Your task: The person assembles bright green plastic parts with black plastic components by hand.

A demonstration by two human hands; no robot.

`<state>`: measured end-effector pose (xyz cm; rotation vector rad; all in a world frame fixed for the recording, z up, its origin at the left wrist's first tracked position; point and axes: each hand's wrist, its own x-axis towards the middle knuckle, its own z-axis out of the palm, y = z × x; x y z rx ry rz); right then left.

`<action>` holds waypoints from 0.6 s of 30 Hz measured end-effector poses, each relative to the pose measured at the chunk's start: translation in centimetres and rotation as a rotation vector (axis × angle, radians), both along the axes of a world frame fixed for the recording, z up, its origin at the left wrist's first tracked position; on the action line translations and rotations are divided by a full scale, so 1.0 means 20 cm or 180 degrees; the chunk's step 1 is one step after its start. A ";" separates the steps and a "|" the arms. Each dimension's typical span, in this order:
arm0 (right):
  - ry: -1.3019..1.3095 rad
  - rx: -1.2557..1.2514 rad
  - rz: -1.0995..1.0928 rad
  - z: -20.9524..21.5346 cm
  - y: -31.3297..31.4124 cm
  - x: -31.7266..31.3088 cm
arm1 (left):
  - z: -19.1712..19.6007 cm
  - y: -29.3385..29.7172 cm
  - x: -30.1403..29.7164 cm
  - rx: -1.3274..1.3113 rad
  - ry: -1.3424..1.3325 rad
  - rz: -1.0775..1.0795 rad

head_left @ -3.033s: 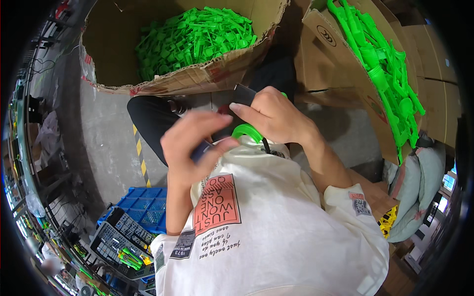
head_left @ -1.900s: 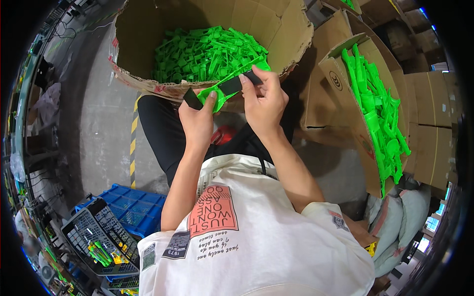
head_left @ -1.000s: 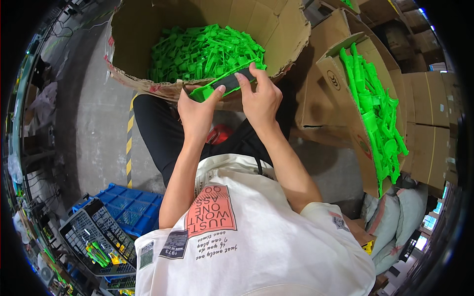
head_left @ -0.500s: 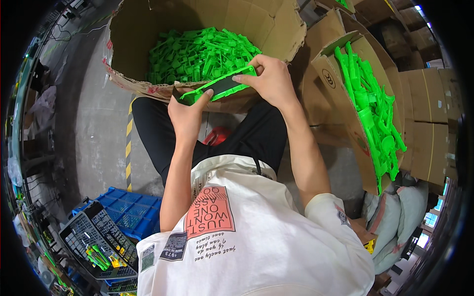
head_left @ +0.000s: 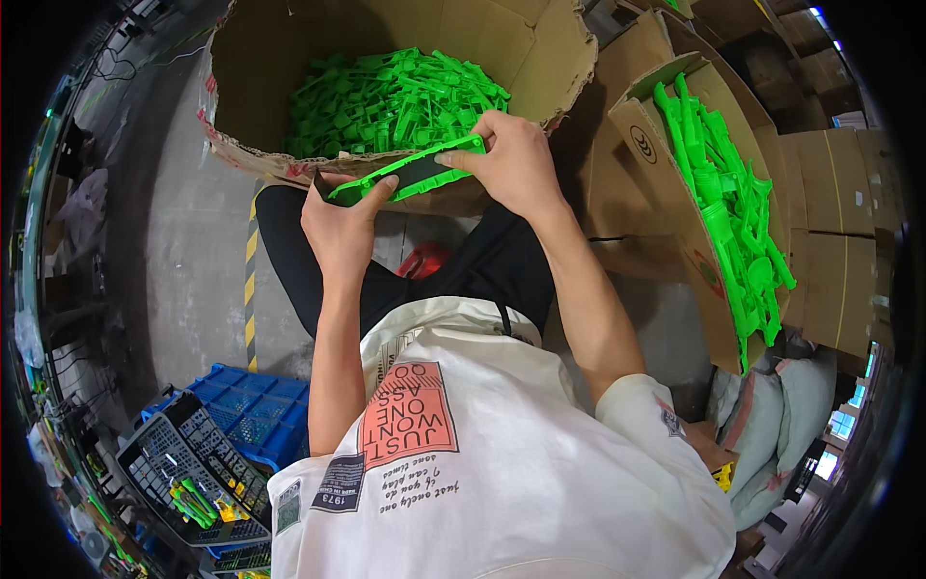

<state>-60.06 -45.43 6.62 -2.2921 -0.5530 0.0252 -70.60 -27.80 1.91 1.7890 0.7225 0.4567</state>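
A long green plastic tray-like part (head_left: 454, 178) with a dark strip (head_left: 413, 172) along its inside is stretched between my two hands, in front of a big cardboard box. My left hand (head_left: 338, 217) grips its left end, thumb on the dark strip. A dark flap sticks out past that end. The other end is pinched by my right hand (head_left: 516, 164), thumb inside the part and fingers behind it. Beyond the part, many loose green plastic pieces (head_left: 395, 96) lie heaped inside the box (head_left: 251, 87).
At the right stands a cardboard carton (head_left: 666, 183) filled with long green parts (head_left: 723, 212). A blue crate (head_left: 256, 410) and a dark basket (head_left: 174, 449) with green and yellow pieces sit at lower left. Pale sacks (head_left: 781, 415) lean at lower right. Something red (head_left: 422, 261) lies between my legs.
Both hands and the green part have shifted a little to the left. The grip looks the same.
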 end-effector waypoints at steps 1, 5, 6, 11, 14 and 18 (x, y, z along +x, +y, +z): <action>-0.0269 -0.0022 -0.0002 -0.01 0.01 -0.01 | 0.01 0.00 0.00 0.0112 0.0006 0.0018; -0.0543 0.0047 -0.0078 -0.03 0.05 -0.07 | 0.01 0.04 0.02 0.0153 0.0056 -0.0016; -0.0539 0.0044 -0.0084 -0.03 0.05 -0.08 | 0.01 0.04 0.02 0.0144 0.0079 -0.0027; -0.0627 -0.0111 -0.0113 -0.01 0.04 -0.10 | 0.02 0.01 0.00 0.0115 0.0082 -0.0061; -0.0831 -0.0404 0.0162 0.05 0.02 -0.16 | 0.03 0.01 0.00 -0.0527 -0.0220 -0.0157; -0.0434 -0.1047 0.0376 0.19 -0.10 -0.34 | 0.11 0.01 -0.01 -0.0878 -0.0334 -0.0597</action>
